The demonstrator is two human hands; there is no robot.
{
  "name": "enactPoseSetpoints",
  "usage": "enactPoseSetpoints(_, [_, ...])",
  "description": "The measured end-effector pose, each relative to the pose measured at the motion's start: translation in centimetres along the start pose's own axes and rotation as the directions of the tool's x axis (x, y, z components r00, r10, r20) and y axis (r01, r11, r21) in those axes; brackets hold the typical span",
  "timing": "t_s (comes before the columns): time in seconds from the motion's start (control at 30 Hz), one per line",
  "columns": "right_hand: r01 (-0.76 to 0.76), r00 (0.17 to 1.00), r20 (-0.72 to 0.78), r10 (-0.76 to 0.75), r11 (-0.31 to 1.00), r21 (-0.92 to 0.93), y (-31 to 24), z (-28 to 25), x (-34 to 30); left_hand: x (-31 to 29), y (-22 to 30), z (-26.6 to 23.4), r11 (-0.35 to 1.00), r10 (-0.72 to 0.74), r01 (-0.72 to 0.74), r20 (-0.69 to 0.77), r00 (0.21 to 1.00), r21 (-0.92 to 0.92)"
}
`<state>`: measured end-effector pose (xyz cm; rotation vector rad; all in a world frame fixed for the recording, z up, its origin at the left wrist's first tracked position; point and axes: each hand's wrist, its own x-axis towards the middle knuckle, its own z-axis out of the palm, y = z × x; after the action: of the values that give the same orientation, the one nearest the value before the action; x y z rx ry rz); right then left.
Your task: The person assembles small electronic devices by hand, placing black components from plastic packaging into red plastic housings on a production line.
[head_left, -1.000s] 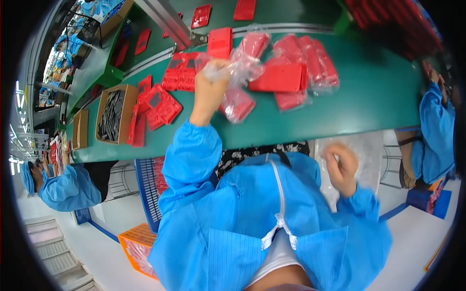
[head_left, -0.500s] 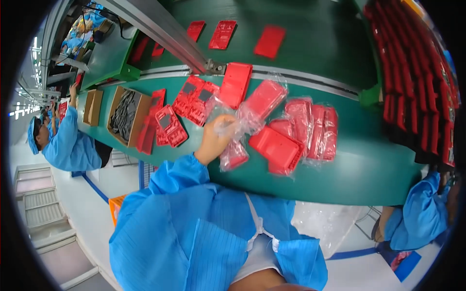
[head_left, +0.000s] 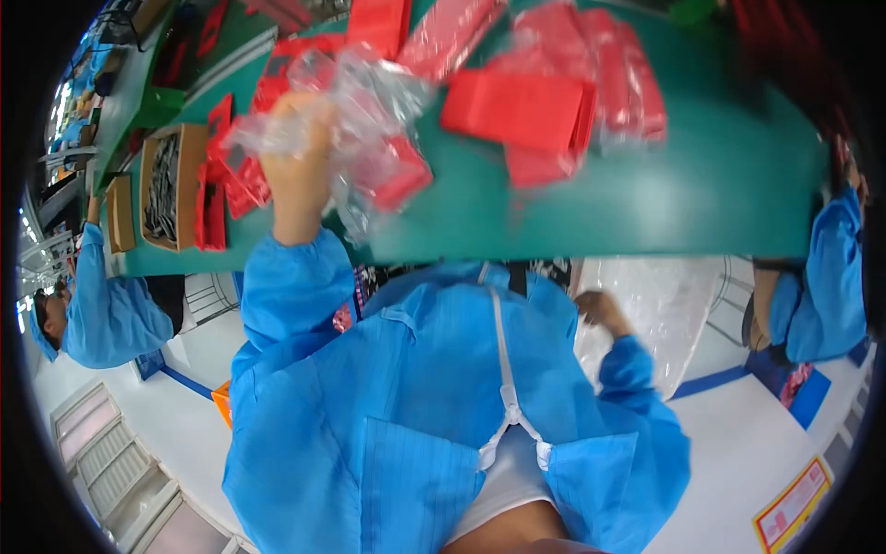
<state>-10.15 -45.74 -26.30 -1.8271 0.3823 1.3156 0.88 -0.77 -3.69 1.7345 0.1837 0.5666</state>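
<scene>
My left hand [head_left: 302,148] is closed on a crumpled clear plastic bag [head_left: 374,102] over the left part of the table. A red plastic housing [head_left: 403,175] lies beneath or inside the plastic beside this hand; which one, I cannot tell. To its left are more red housings [head_left: 210,208]. Past the bag, a bare red housing [head_left: 517,109] rests against several red housings wrapped in clear film [head_left: 614,78]. My right hand [head_left: 604,312] is low at my right side, beyond the table's near edge, close to a large clear plastic bag [head_left: 646,323]. Motion smears its fingers.
The green table [head_left: 591,231] spans the space before me. At its left stand a cardboard box of dark grey pieces [head_left: 164,185] and a smaller cardboard box [head_left: 120,214]. Co-workers in blue sit at the left [head_left: 120,314] and right [head_left: 817,286].
The view has tilted down toward my lap. My left hand has moved left, still gripping the plastic. My right hand, out of sight before, now shows beside the large clear bag.
</scene>
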Motion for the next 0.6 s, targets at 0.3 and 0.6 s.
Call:
enactPoseSetpoints(0.3, [0.038,-0.216,0.189,-0.958,-0.201,-0.979,-26.5,2.1,-12.7,1.4,4.1,-2.2,0.950,0.311,-0.311,-0.148,0.939,0.028])
enactPoseSetpoints(0.6, [0.542,-0.426,-0.279,-0.861,0.004,-0.840,-29.6,-3.8,-14.4,2.1,2.9,1.6,0.744,0.182,-0.343,0.321,0.930,0.573])
